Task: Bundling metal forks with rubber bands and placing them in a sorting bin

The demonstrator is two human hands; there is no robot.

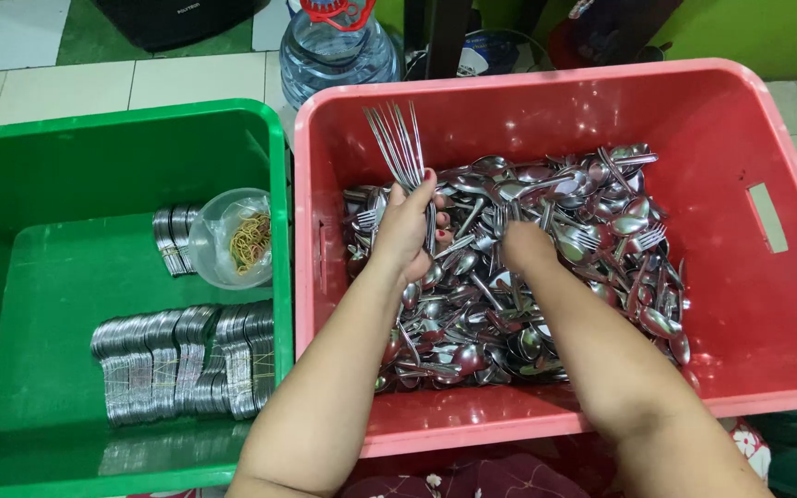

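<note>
A red plastic crate (731,111) holds a loose heap of steel spoons and forks (592,240). My left hand (406,231) is inside it, closed around a bunch of forks (397,143) whose tines fan upward. My right hand (525,245) is pressed down into the middle of the heap, fingers buried among the cutlery, so I cannot see what they grasp.
A green crate (66,157) on the left holds banded bundles of cutlery (186,360), a smaller bundle (171,238) and a clear cup of rubber bands (232,238). A large water bottle (339,46) stands on the tiled floor behind the crates.
</note>
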